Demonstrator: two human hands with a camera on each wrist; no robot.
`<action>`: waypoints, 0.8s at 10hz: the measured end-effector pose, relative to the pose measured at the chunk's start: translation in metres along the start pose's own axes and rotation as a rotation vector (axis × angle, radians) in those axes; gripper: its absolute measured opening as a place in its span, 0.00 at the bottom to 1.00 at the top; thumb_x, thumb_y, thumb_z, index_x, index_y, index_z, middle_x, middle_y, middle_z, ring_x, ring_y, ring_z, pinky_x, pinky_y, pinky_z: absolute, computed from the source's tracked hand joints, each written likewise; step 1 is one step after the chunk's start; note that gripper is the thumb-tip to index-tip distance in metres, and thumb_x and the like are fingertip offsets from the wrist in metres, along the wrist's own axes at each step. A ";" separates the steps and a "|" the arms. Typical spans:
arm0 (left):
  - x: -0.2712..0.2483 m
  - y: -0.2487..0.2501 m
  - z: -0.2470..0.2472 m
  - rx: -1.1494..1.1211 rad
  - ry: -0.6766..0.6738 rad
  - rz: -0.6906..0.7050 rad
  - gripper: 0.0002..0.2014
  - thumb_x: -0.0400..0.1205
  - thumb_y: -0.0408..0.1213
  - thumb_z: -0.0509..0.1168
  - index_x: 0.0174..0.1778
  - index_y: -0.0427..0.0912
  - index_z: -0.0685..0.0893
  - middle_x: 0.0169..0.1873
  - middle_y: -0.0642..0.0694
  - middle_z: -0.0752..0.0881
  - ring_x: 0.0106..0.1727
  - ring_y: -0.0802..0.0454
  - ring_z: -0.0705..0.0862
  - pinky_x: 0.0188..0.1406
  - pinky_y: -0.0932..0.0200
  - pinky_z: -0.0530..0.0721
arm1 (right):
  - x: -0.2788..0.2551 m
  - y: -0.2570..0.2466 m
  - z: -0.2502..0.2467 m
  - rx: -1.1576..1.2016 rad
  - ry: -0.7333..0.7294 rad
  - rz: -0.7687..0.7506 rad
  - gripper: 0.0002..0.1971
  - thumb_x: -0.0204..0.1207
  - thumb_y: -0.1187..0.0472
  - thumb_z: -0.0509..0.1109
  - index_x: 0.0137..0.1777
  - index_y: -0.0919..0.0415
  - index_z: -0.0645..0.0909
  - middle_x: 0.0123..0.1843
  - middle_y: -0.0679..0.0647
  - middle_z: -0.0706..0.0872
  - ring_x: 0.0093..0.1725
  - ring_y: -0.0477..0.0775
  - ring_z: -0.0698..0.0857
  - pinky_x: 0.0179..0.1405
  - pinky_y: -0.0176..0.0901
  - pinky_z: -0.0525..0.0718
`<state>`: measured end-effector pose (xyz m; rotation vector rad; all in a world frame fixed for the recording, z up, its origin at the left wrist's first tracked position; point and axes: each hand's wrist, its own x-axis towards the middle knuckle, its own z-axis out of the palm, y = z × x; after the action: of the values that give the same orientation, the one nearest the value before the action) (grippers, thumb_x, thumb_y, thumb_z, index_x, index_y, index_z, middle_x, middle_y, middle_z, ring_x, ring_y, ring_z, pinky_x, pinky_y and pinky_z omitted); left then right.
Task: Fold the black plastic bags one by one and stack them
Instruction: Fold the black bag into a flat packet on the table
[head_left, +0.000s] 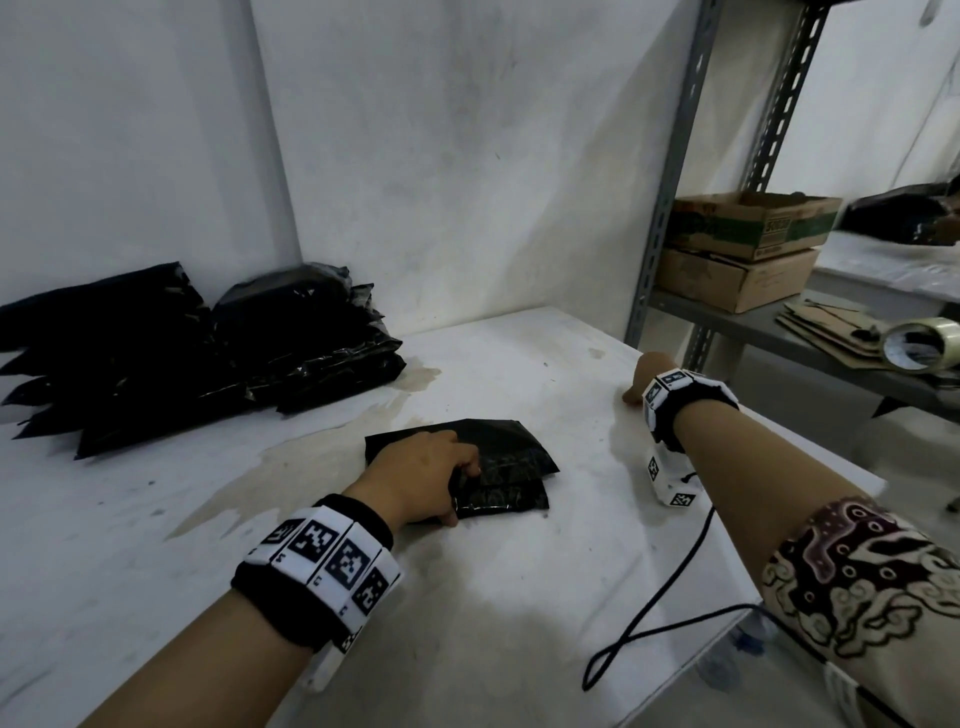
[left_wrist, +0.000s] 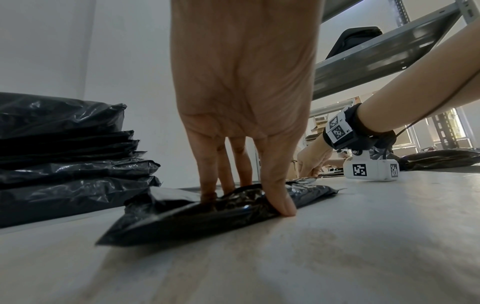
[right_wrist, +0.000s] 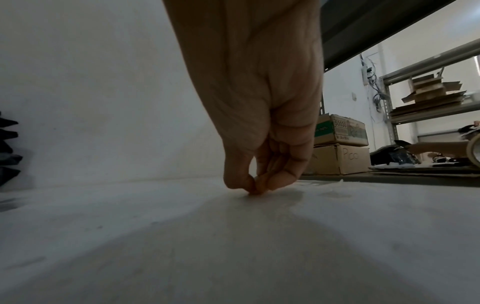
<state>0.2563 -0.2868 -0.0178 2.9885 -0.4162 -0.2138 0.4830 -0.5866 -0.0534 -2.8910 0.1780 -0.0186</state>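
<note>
A folded black plastic bag (head_left: 514, 457) (left_wrist: 182, 218) lies flat in the middle of the white table (head_left: 519, 597). My left hand (head_left: 460, 493) (left_wrist: 246, 203) grips its near-left part, fingers curled on top and the thumb at the near edge. A stack of folded black bags (head_left: 208, 353) (left_wrist: 64, 160) sits at the back left against the wall; its edge shows in the right wrist view (right_wrist: 7, 148). My right hand (head_left: 636, 387) (right_wrist: 257, 188) is at the table's far right, fingertips bunched together and touching the bare surface, with nothing seen between them.
A grey metal shelf rack (head_left: 670, 171) stands right of the table, carrying two cardboard boxes (head_left: 748, 244), flat cardboard and a tape roll (head_left: 919, 345). A black cable (head_left: 665, 587) trails from my right wrist across the table's front-right part. White walls close the back and left.
</note>
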 end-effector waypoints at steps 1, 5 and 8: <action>0.000 0.000 0.000 -0.001 0.002 0.001 0.24 0.69 0.42 0.78 0.59 0.52 0.79 0.52 0.53 0.76 0.58 0.51 0.77 0.51 0.53 0.80 | 0.016 0.004 0.003 -0.060 -0.016 -0.024 0.32 0.73 0.53 0.76 0.73 0.71 0.74 0.74 0.65 0.77 0.69 0.64 0.80 0.57 0.48 0.81; 0.000 0.001 -0.001 0.000 0.008 0.009 0.24 0.69 0.42 0.78 0.60 0.52 0.78 0.55 0.52 0.77 0.57 0.51 0.77 0.44 0.59 0.73 | -0.032 -0.014 -0.024 -0.155 -0.099 -0.025 0.23 0.81 0.54 0.70 0.66 0.73 0.78 0.65 0.66 0.82 0.66 0.64 0.81 0.55 0.45 0.76; -0.003 0.001 -0.002 -0.003 0.003 0.003 0.25 0.70 0.41 0.78 0.62 0.52 0.78 0.56 0.52 0.77 0.59 0.51 0.77 0.48 0.57 0.77 | -0.047 -0.019 -0.026 0.012 0.058 0.062 0.19 0.80 0.65 0.67 0.68 0.73 0.77 0.69 0.68 0.79 0.69 0.66 0.78 0.63 0.49 0.76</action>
<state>0.2537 -0.2871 -0.0157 2.9846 -0.4201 -0.2087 0.4378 -0.5694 -0.0231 -2.8734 0.2769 -0.0921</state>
